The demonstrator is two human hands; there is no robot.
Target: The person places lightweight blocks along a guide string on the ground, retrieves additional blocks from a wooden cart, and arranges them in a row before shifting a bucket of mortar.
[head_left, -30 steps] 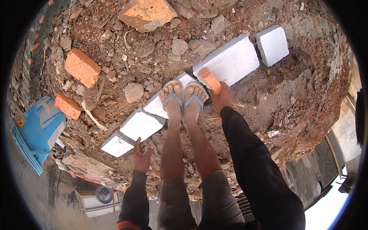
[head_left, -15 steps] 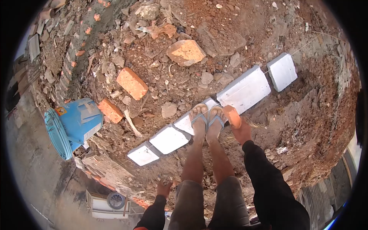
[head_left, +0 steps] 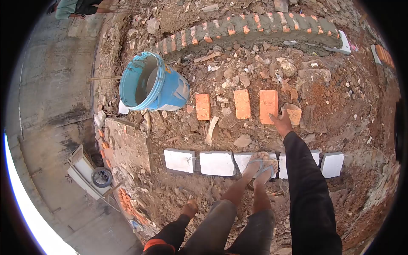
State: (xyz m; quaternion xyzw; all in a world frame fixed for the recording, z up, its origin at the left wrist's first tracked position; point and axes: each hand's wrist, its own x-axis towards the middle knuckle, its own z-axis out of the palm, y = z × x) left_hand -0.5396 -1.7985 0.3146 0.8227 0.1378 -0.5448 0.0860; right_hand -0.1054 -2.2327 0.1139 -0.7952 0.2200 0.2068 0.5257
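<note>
My right hand (head_left: 282,124) reaches forward, its thumb on the lower right corner of an orange brick (head_left: 268,102) and its fingers along the right edge. Part of a broken brick (head_left: 294,114) shows just beside those fingers. Two more orange bricks, one in the middle (head_left: 242,104) and one at the left (head_left: 203,107), lie in the same row on the rubble. My left hand (head_left: 190,208) hangs low beside my left leg, away from the bricks. Its fingers are too small and foreshortened to read.
Under my sandalled feet (head_left: 260,165) runs a row of white blocks (head_left: 216,163) with a string along it. A blue bucket (head_left: 176,91) stands left of the bricks. Farther off is a mortared brick course (head_left: 238,26). A wheeled cart (head_left: 91,174) and another person (head_left: 83,7) are at left.
My view has turned, bringing the bucket's opening and the brick course into sight. My right hand has carried the brick from near my feet out to the row of bricks.
</note>
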